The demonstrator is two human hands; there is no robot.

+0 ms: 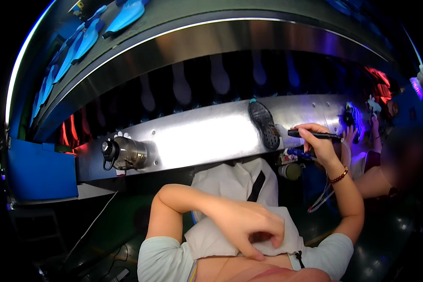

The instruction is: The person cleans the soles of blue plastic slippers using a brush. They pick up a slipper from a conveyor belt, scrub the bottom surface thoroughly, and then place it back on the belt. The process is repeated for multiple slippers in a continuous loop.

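Shoe sole [265, 125], dark and dotted with small studs, lies flat on the shiny metal shelf [197, 136] that runs across the view, its toe end pointing up and away from the person. Just to the right of the sole, the right hand [317, 143] holds a black pen [315, 135], with the fingers pinched together around its shaft and the tip pointing toward the sole's lower right edge; whether the tip touches the sole cannot be told. A beaded bracelet [338, 176] sits on that wrist. Well below the sole, near the person's chest, the left hand [249, 225] rests on a white apron [239, 188], its fingers curled loosely inward and gripping nothing that can be made out. Far to the left of the sole on the same shelf lies a dark metal bottle [127, 152] on its side, with a cap and a loop. Up and to the left of the sole, a row of blue shoe-shaped pieces [87, 35] sits on a curved upper surface. To the right of the sole, past the pen, another person's hand [348, 136] is at work in purple light.
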